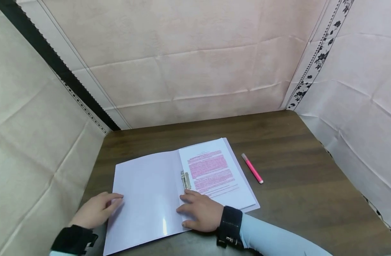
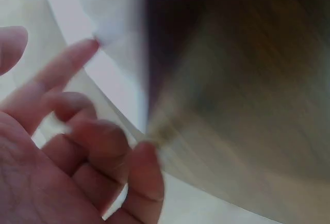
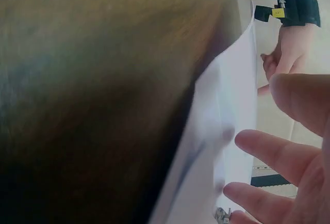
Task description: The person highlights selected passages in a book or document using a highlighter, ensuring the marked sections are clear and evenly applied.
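Note:
A white folder [image 1: 144, 199] lies opened out on the table, its left cover blank and glossy. On its right side a metal clip [image 1: 186, 180] sits at the inner edge of a printed sheet [image 1: 211, 167] with pink-marked lines. My left hand [image 1: 94, 210] is at the left cover's outer edge. In the left wrist view its index finger [image 2: 67, 66] reaches straight to the cover, thumb apart, other fingers loosely bent. My right hand [image 1: 203, 212] rests with spread fingers along the fold below the clip, covering the sheet's lower left corner.
A pink marker [image 1: 253, 169], capped at one end, lies right of the folder on the brown wooden table [image 1: 294, 192]. Pale creased cloth walls [image 1: 198, 71] enclose the table at the back and both sides.

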Available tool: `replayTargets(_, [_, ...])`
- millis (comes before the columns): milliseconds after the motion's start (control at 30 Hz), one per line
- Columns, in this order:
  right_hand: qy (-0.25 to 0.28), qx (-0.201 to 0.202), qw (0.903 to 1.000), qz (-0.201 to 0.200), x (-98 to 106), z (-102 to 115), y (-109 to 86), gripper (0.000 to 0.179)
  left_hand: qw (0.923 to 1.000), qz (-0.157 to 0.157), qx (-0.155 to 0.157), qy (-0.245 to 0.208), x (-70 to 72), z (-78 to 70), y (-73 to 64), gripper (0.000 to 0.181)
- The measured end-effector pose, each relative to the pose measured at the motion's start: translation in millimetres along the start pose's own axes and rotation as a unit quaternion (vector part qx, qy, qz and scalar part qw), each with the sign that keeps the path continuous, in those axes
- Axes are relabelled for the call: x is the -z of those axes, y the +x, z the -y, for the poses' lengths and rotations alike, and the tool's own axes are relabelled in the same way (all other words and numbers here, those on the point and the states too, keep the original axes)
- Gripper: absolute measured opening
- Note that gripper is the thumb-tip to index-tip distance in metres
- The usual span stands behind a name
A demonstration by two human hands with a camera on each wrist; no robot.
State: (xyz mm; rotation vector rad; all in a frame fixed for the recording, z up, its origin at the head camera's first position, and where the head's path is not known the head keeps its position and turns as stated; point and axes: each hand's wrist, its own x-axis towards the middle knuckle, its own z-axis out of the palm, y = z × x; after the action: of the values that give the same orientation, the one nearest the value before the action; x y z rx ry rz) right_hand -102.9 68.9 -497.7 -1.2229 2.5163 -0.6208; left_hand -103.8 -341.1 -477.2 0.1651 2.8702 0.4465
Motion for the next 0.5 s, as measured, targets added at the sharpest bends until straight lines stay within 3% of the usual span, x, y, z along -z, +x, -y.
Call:
replayTargets(100, [0.019, -0.009, 0.9998, 0.004, 0.6, -2.2, 2.1, 0.043, 0.9974, -0.026, -0.040, 0.054, -17.9, -36.4, 7.0, 0.047])
replayTargets(200, [0.054, 0.002, 0.9985, 0.004, 2.2, -5.8, 3.6, 0.042, 0.9895, -0.049, -0.096, 0.096, -37.1, -80.7, 7.9, 0.055])
replayTargets(367, [0.162, 0.034, 0.9862, 0.004, 7.6, -25.0, -1.9, 0.044, 0.9815, -0.008, -0.144, 0.126, -63.4, -145.6, 13.8, 0.074])
replayTargets(500, [0.241, 0.031, 0.9699, -0.014, 12.0, -48.3, -24.9, 0.044, 0.9720, 0.019, -0.178, 0.152, -80.9, -177.5, 18.6, 0.095])
